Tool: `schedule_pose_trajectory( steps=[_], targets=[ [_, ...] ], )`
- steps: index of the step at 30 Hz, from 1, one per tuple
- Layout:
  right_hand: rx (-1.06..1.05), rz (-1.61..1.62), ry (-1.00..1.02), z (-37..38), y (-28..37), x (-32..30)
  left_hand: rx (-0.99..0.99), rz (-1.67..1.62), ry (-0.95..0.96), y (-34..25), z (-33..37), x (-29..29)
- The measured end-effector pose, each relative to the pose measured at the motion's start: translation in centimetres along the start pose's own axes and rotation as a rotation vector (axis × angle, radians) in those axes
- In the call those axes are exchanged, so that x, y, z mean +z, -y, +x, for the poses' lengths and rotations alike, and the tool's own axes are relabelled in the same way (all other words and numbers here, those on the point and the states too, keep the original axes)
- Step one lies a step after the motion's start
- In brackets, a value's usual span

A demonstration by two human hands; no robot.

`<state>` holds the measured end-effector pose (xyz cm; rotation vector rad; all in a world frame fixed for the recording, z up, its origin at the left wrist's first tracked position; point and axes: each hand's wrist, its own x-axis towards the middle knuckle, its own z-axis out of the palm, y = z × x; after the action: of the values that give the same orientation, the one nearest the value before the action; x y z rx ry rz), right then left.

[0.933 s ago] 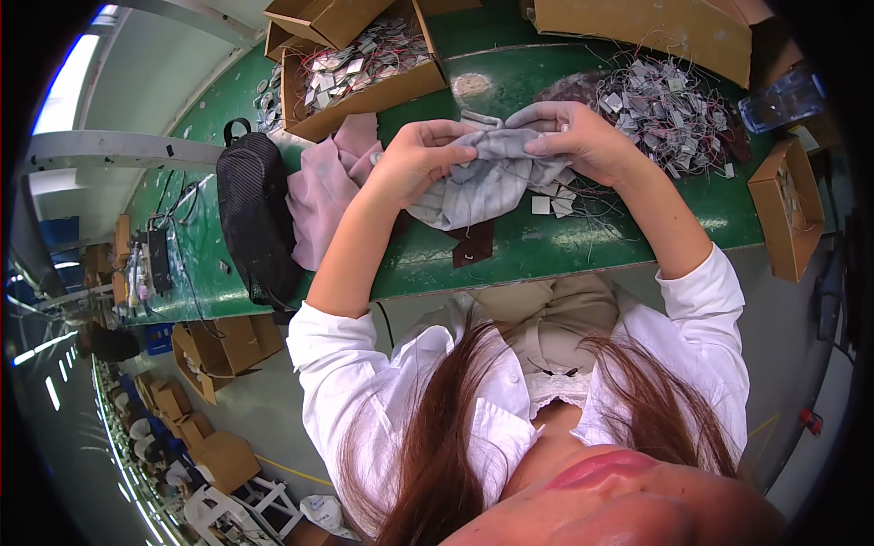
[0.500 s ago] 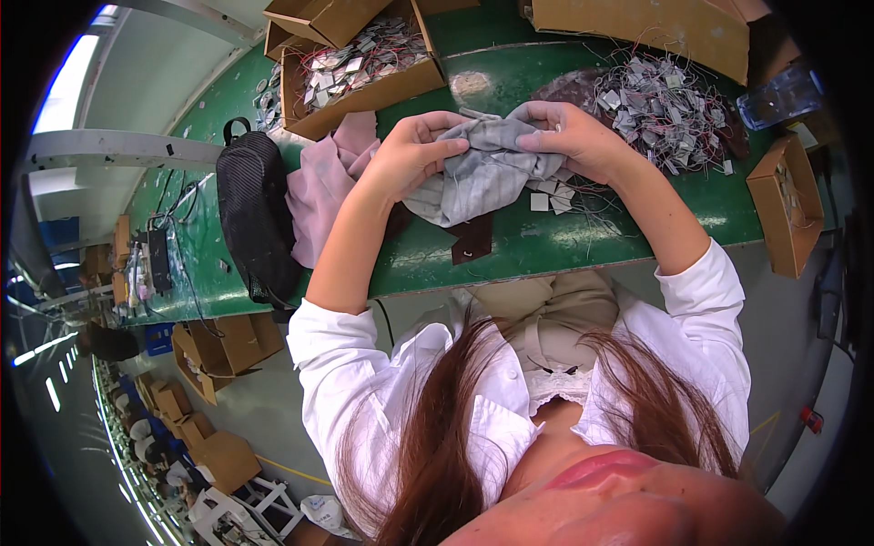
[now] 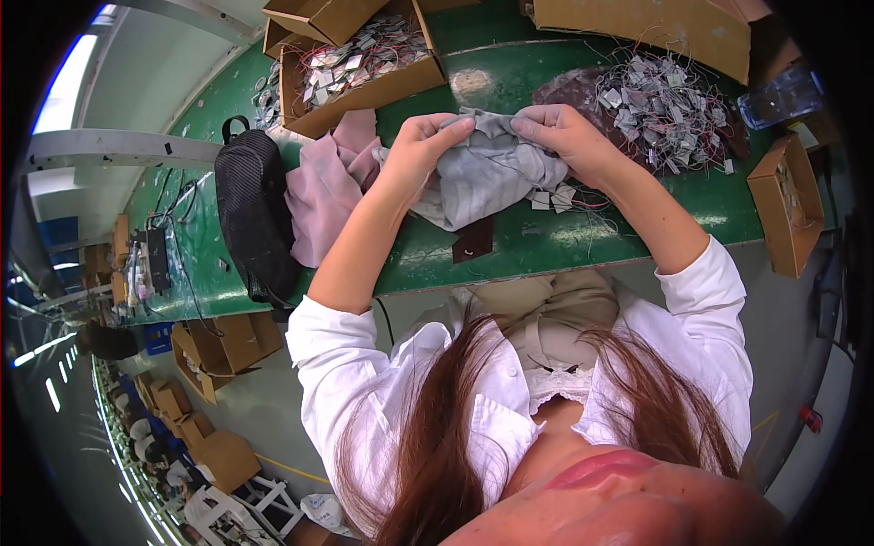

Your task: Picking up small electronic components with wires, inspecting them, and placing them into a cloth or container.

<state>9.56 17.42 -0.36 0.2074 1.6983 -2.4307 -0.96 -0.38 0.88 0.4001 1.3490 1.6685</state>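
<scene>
A crumpled grey cloth [image 3: 492,177] is stretched between my two hands over the green table [image 3: 537,244]. My left hand [image 3: 426,146] pinches its upper left edge between thumb and fingers. At the upper right edge, my right hand [image 3: 563,136] grips the same cloth with the thumb on top. The cloth's lower part hangs in folds toward the table's near edge. Beside my left wrist lies a pink cloth [image 3: 332,191]. Several small flat white square pieces with thin wires [image 3: 553,197] lie by the cloth's right side, partly covered by it.
A black mesh bag [image 3: 258,214] stands left of the pink cloth. Behind is a cardboard box [image 3: 364,96] full of wired pieces. At right are a heap of wired grey pieces [image 3: 669,109], a clear plastic bottle [image 3: 781,98] and a small open box [image 3: 788,207].
The fingers have shifted along the cloth's upper edge. My left thumb points further up, and the cloth between the hands is spread wider and flatter, its lower part moved slightly right.
</scene>
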Motion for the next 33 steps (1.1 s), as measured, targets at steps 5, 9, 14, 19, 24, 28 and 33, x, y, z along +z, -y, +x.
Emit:
schedule_pose_trajectory(
  steps=[5, 9, 14, 19, 24, 28, 33],
  targets=[
    [-0.039, -0.048, -0.007, -0.4, 0.5, 0.3, 0.042, 0.003, 0.056, 0.0, 0.0, -0.2],
    [0.019, 0.008, 0.016, -0.2, 0.2, 0.0, 0.031, 0.04, -0.005, 0.3, 0.0, 0.1],
    [0.011, 0.036, -0.116, 0.1, 0.2, -0.4, -0.085, -0.25, -0.011, -0.9, 0.1, 1.0],
    [0.031, 0.089, -0.104, 0.2, 0.0, -0.5, -0.14, -0.305, 0.024, -1.1, -0.1, 0.6],
    [0.046, 0.078, -0.106, 0.1, 0.2, -0.5, -0.09, -0.172, 0.11, -0.3, 0.2, -0.6],
    [0.039, 0.069, -0.118, 0.2, 0.1, -0.4, 0.002, -0.067, 0.117, 0.0, 0.1, -0.3],
    [0.048, 0.045, -0.096, 0.1, 0.2, -0.2, 0.035, -0.038, 0.003, 0.0, 0.0, 0.5]
  ],
)
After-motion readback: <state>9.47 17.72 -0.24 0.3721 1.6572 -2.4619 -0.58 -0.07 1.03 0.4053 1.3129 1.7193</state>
